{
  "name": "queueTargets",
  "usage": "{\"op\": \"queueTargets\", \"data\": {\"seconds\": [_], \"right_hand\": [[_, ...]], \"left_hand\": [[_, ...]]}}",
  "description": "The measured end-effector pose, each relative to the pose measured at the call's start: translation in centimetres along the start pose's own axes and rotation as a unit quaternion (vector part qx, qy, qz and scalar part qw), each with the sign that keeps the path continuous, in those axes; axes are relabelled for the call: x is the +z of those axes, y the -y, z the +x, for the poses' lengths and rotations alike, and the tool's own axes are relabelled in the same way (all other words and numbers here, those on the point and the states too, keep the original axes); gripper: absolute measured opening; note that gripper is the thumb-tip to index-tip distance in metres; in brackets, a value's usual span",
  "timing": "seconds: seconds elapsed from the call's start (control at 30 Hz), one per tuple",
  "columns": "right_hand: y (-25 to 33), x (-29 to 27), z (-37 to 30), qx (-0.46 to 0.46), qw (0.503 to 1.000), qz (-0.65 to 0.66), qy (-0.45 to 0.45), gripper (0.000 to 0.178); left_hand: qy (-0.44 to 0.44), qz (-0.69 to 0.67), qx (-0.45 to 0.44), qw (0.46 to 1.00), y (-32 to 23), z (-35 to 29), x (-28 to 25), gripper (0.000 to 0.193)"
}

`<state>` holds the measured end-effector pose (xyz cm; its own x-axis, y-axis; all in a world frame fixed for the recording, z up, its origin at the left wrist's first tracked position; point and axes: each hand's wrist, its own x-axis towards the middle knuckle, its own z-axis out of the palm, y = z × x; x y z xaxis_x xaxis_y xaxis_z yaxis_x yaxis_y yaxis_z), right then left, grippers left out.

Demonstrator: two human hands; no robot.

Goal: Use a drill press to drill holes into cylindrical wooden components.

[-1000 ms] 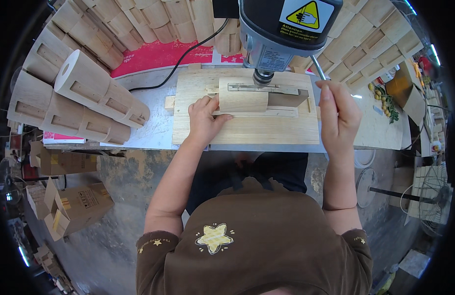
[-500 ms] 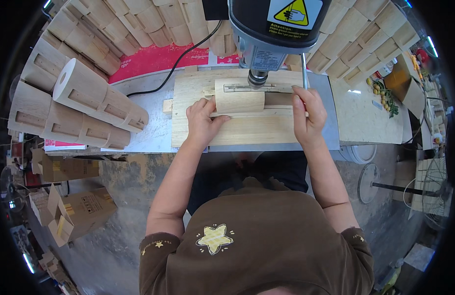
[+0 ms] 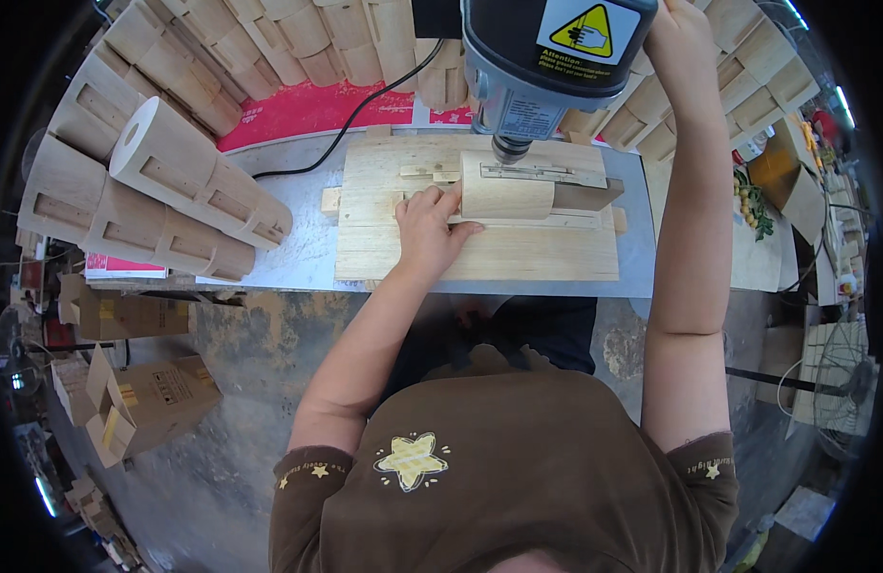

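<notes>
My left hand [image 3: 430,229] grips the left end of a pale wooden cylinder [image 3: 508,199], fingers at its end and thumb along its near side. The cylinder has a long slot in its top and lies on a flat wooden board [image 3: 479,260]. A dark bar [image 3: 588,196] sticks out of its right end. Right above the slot hangs the chuck [image 3: 509,149] of a drill press [image 3: 556,57]; I cannot tell if the bit touches the wood. My right hand [image 3: 683,36] is raised beside the drill head, its fingers mostly hidden at the top edge.
Slotted wooden cylinders [image 3: 198,172] are stacked at the left, with more rows along the back and right. A black cable [image 3: 365,98] crosses the bench [image 3: 308,215]. Cardboard boxes [image 3: 159,401] stand on the floor at lower left.
My left hand and the wooden cylinder have shifted to the right along the board. My right hand has left the metal rod's lower end and moved up beside the drill head.
</notes>
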<state>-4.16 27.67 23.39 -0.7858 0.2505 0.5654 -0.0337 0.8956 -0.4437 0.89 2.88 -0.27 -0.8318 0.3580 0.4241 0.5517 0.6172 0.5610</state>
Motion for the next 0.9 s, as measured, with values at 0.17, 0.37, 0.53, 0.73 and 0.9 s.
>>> {"op": "queueTargets", "data": {"seconds": [0.17,0.37,0.53,0.73,0.9], "right_hand": [[2.8,-2.5,-6.6,-0.109,0.985,0.125,-0.046,0.029],[2.2,-1.4,-15.2,-0.034,0.980,0.198,0.014,0.011],[-0.7,4.1,-18.0,-0.130,0.964,0.214,-0.093,0.006],[-3.1,7.4,-18.4,-0.182,0.950,0.214,-0.135,0.011],[-2.0,4.4,-17.7,-0.196,0.955,0.185,-0.128,0.007]], "left_hand": [[-0.001,0.006,-0.012,1.000,0.7,-0.5,-0.3,0.058],[0.004,-0.008,0.003,1.000,0.1,0.0,0.0,0.054],[0.012,-0.006,-0.013,1.000,0.2,-0.1,-0.2,0.052],[0.013,-0.012,-0.008,1.000,0.0,0.1,0.0,0.052],[0.018,-0.009,-0.019,1.000,-0.1,0.0,-0.2,0.052]]}}
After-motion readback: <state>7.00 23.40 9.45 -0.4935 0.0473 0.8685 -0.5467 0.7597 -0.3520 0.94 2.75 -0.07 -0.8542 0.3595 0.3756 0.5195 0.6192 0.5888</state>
